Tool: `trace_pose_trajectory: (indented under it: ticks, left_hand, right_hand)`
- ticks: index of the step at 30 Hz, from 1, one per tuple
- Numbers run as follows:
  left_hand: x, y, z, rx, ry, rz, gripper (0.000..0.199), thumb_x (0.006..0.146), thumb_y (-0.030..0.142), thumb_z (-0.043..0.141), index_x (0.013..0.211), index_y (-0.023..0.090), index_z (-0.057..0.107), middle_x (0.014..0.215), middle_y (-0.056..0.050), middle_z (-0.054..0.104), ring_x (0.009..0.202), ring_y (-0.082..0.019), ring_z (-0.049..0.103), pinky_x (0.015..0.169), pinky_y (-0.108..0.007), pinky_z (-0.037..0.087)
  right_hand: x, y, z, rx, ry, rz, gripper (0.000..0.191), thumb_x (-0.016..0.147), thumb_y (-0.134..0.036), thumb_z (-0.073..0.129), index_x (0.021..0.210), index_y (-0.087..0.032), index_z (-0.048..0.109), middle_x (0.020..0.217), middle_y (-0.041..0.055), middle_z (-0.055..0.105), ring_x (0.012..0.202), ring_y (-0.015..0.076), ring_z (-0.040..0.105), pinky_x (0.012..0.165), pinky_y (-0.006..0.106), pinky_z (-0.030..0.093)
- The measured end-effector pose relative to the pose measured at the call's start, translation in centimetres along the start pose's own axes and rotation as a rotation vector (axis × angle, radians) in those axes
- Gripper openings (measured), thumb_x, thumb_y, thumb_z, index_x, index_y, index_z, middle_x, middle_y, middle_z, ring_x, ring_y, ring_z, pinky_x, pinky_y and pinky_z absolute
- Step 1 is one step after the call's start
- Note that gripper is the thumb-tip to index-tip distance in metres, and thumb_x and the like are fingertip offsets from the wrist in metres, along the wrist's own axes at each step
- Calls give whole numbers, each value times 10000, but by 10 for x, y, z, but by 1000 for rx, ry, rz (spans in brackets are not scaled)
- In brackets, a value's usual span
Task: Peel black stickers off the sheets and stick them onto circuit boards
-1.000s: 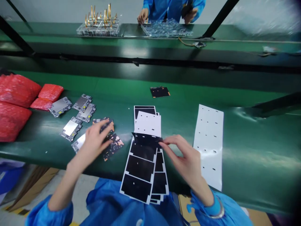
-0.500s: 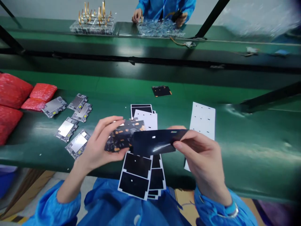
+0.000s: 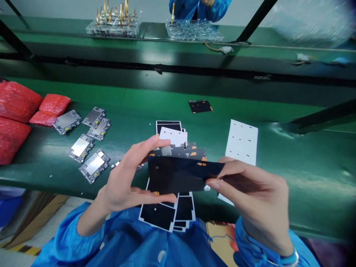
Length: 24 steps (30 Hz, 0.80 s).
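My left hand (image 3: 126, 178) grips a circuit board (image 3: 191, 151) by its edges, thumb below and fingers above. Between thumb and fingers of my right hand (image 3: 247, 193) is the right end of a thin black sheet (image 3: 180, 174). The sheet lies over the front of the board and hides most of it; whether they touch all along, I cannot tell. Beneath my hands are white-bordered sheets with black rectangles (image 3: 157, 216) and a white sheet with small slots (image 3: 174, 136).
Several circuit boards (image 3: 94, 166) lie at the left beside red bubble-wrap packs (image 3: 19, 102). A black-covered board (image 3: 200, 106) is farther back, a white sheet (image 3: 241, 142) right. Beyond a bar, clear trays (image 3: 194, 30) stand before another person (image 3: 200, 9).
The board in my left hand has turned and moved right, behind the black sheet, which now overlaps most of it. The other person's hands have drawn back from the trays.
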<state>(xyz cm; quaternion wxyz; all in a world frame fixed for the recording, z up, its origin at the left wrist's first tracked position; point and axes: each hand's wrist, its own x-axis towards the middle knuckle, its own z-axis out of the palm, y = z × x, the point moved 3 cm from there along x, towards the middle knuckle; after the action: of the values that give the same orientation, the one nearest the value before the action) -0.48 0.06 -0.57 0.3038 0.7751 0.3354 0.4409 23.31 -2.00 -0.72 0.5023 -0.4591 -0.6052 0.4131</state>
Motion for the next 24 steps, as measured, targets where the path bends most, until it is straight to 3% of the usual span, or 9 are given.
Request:
trace_pose_trajectory:
  ticks: [16,19,21,24]
  left_hand:
    - [0,1,3,30,-43,16,1016,785,415,844,1597,399,233,1403,-98,628,1281,-288,621,930,-407,638]
    - [4,1,3,76,-30,83,1019,767,396,861,1593,376,264,1397,-98,620,1288,-280,613,968,-410,630]
    - [6,3,2,159,-31,163,898,778,355,859,1543,336,389,1388,-105,603,1268,-263,622,977,-386,628]
    - [4,7,-1,280,-86,235,481,833,282,808,1288,272,649,1385,-106,564,1250,-245,624,929,-338,643]
  right_hand:
    - [1,0,-6,-5,29,8,160,793,-180,816,772,-296,707,661,-44,648,548,121,571,450,248,456]
    - [1,-2,-3,-42,19,-4,158,808,-168,797,771,-282,694,659,-39,644,545,124,569,450,254,453]
    - [1,-5,-1,-108,23,-37,155,826,-175,784,772,-271,675,657,-34,642,542,128,571,450,258,456]
    - [0,-10,0,-335,11,-160,121,906,-200,714,818,-269,666,703,-24,697,577,134,630,503,258,498]
